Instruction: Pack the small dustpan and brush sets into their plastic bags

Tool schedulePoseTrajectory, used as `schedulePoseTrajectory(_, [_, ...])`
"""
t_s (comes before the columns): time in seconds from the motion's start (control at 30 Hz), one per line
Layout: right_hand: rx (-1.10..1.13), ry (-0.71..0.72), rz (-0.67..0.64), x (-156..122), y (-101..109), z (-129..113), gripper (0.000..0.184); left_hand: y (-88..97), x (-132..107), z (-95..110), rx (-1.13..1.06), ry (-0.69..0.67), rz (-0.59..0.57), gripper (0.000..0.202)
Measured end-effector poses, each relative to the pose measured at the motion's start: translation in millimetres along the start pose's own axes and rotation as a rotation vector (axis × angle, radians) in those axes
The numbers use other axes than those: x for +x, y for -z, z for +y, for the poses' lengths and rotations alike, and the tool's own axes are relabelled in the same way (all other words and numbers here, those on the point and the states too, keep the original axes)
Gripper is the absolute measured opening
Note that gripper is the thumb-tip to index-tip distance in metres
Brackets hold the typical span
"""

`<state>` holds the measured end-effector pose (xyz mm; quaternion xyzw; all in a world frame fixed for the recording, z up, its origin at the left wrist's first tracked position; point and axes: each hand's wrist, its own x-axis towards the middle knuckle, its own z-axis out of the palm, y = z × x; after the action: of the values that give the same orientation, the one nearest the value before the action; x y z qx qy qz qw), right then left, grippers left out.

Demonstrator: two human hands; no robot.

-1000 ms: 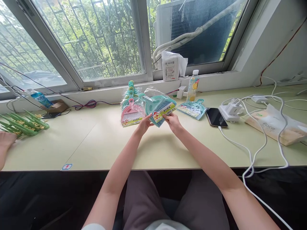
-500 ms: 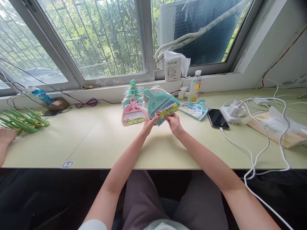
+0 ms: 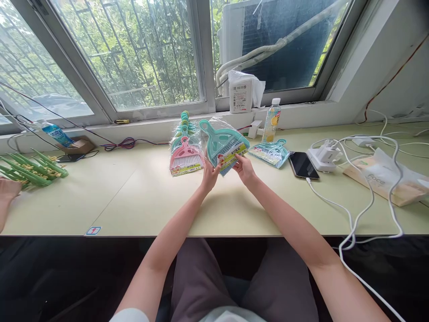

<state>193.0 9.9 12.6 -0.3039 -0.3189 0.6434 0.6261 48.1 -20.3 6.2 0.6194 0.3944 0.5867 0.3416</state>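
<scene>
Both my hands hold one teal mini dustpan-and-brush set point(image 3: 221, 141) in clear wrap, lifted above the desk with its handle pointing up-left. My left hand point(image 3: 210, 175) pinches its lower left corner by the paper label. My right hand point(image 3: 244, 168) grips the lower right edge. Just left of it lies a stack of the same packaged sets point(image 3: 185, 147) with a pink one on top. Another teal set point(image 3: 271, 152) lies flat to the right.
A phone point(image 3: 302, 164), chargers point(image 3: 326, 156) and white cables point(image 3: 365, 197) crowd the right side, beside a tissue pack point(image 3: 385, 176). A drink bottle point(image 3: 271, 120) stands by the sill. At far left, another person's hand point(image 3: 7, 190) rests near green clips point(image 3: 30, 169).
The teal set has been tilted more upright and raised slightly between my hands. My fingers have shifted closer along its bottom edge.
</scene>
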Motion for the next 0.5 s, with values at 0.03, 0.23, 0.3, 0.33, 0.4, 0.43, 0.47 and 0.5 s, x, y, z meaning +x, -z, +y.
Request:
schedulePoseTrajectory(0.03, [0.005, -0.004, 0.009, 0.8, 0.6, -1.1, 0.009, -0.2, -1.1, 0.4, 0.031, -0.044, -0.004, 0.092])
schedulePoseTrajectory(0.23, [0.020, -0.031, 0.035, 5.3, 4.2, -8.8, 0.007, -2.3, -10.4, 1.0, 0.151, -0.151, -0.127, 0.101])
schedulePoseTrajectory(0.3, [0.015, -0.028, 0.025, 6.6, 5.5, -10.4, 0.009, -2.1, -11.8, 0.8, 0.179, -0.170, -0.138, 0.101])
schedulePoseTrajectory(0.33, [0.011, -0.022, 0.017, 7.1, 6.4, -10.7, 0.011, -2.1, -12.2, 0.9, 0.195, -0.180, -0.135, 0.101])
schedulePoseTrajectory(0.4, [-0.006, -0.005, 0.001, 7.9, 8.4, -10.5, 0.017, -2.3, -12.2, 1.4, 0.219, -0.191, -0.115, 0.101])
schedulePoseTrajectory(0.43, [-0.017, 0.008, -0.006, 8.1, 9.5, -10.2, 0.020, -2.7, -12.0, 1.7, 0.221, -0.190, -0.103, 0.101])
schedulePoseTrajectory(0.47, [-0.030, 0.022, -0.012, 8.0, 10.5, -9.8, 0.024, -3.2, -11.8, 2.1, 0.220, -0.186, -0.091, 0.102])
schedulePoseTrajectory(0.5, [-0.042, 0.036, -0.017, 7.8, 11.3, -9.4, 0.027, -3.8, -11.5, 2.2, 0.216, -0.181, -0.081, 0.103])
